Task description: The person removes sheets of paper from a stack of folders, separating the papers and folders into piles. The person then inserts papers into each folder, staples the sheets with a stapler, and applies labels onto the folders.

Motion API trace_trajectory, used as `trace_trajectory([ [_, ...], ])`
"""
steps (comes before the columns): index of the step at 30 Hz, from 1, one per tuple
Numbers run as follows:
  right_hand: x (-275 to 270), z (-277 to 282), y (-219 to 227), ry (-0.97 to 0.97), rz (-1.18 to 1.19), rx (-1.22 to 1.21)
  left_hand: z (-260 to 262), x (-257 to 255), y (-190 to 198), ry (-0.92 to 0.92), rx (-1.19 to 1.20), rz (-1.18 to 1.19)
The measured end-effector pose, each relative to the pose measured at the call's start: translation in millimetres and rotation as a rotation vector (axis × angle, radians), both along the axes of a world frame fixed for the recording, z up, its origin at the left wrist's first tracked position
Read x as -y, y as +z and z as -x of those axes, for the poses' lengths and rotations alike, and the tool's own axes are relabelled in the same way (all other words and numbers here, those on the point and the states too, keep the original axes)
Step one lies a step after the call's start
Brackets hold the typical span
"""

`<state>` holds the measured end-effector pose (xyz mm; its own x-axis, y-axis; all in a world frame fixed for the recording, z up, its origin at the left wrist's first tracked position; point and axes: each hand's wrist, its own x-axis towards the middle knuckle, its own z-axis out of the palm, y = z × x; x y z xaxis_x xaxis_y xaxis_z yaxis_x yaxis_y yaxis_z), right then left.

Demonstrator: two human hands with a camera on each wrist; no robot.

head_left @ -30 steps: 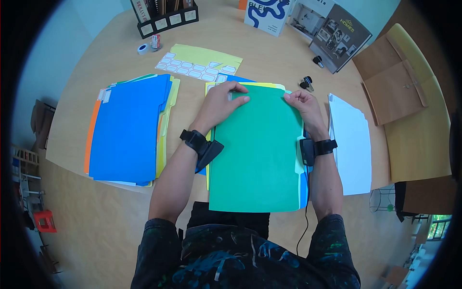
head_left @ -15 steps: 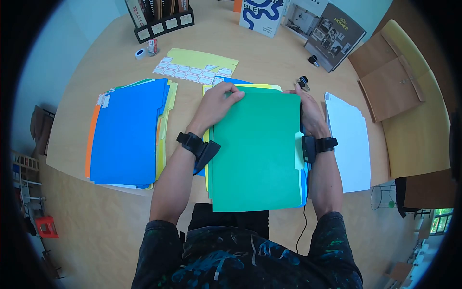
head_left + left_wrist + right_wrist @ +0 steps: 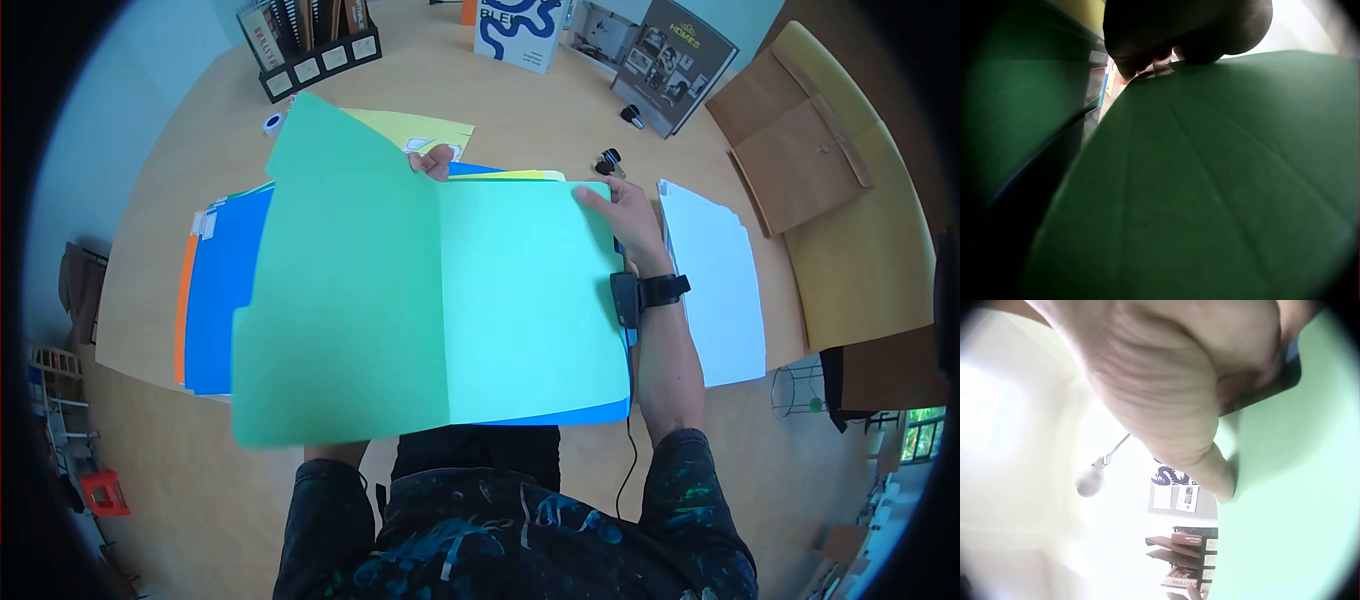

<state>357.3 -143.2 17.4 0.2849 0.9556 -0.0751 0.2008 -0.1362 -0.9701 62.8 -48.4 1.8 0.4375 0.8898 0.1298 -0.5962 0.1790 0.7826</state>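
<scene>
A green folder (image 3: 530, 300) lies opened out in front of me, its left flap (image 3: 345, 300) raised and spread over part of the blue folders. My right hand (image 3: 630, 225) pinches the top right corner, thumb on the pale inner face and fingers behind. Most of my left hand (image 3: 435, 161) is hidden behind the raised flap; a few bent fingers show at the top edge near the fold. In the left wrist view, that hand sits at the flap's edge, and I cannot tell whether it grips it. A blue folder (image 3: 560, 413) peeks out underneath.
Blue folders (image 3: 215, 320) are stacked at left, white sheets (image 3: 715, 290) at right. Beyond lie a yellow folder (image 3: 440, 130), tape roll (image 3: 273, 123) and black clips (image 3: 608, 162). Books (image 3: 675, 65), a file holder (image 3: 320, 65) and a brown envelope (image 3: 805, 175) stand farther out.
The green folder was closed; its top flap has swung open to the left. My left hand went from the top edge to behind the flap. The right thumb now presses the inner face.
</scene>
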Motion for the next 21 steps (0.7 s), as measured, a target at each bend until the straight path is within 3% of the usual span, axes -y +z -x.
trace_trajectory([
  [2, -6.1, -10.6, -9.3, -0.223, -0.136, 0.271, -4.1, 0.7, -1.7, -0.014, -0.007, 0.001],
  [3, -7.9, -17.3, -11.6, -0.228, -0.133, 0.271, -6.0, 2.0, -3.0, -0.02, -0.012, 0.002],
  [5, -7.1, -30.4, -14.6, -0.607, -0.467, 0.575, -7.4, 3.1, -4.5, -0.03, -0.022, 0.003],
  [6, -5.0, -38.1, -19.6, -0.61, -0.465, 0.575, -7.9, 3.2, -4.7, -0.034, -0.027, 0.002],
  [8, -2.0, -56.0, -30.9, -1.036, -0.287, 1.309, -8.2, 2.4, -5.4, -0.036, -0.033, -0.003],
  [9, 0.8, -64.9, -35.4, -1.033, -0.286, 1.31, -7.8, 2.9, -6.5, -0.035, -0.037, -0.002],
  [11, 6.8, -68.1, -32.3, -0.786, 0.329, 1.257, -6.8, 3.5, -9.1, -0.031, -0.045, 0.001],
  [12, 8.4, -69.6, -30.5, -0.781, 0.329, 1.259, -6.2, 3.6, -10.3, -0.028, -0.048, 0.002],
  [14, 13.1, -70.6, -19.5, -0.742, 0.379, 1.012, -2.6, 4.7, -13.5, -0.019, -0.056, 0.003],
  [17, 16.8, -75.9, -9.9, -0.811, 0.374, 0.965, 5.7, 6.7, -18.8, -0.004, -0.071, 0.007],
  [19, 19.4, -58.6, 10.3, -0.869, 0.3, 0.957, 8.5, 5.2, -17.7, 0.004, -0.078, 0.0],
  [21, 19.8, -40.9, 29.3, -0.878, 0.072, 1.036, 9.5, 3.3, -17.2, 0.013, -0.083, -0.006],
])
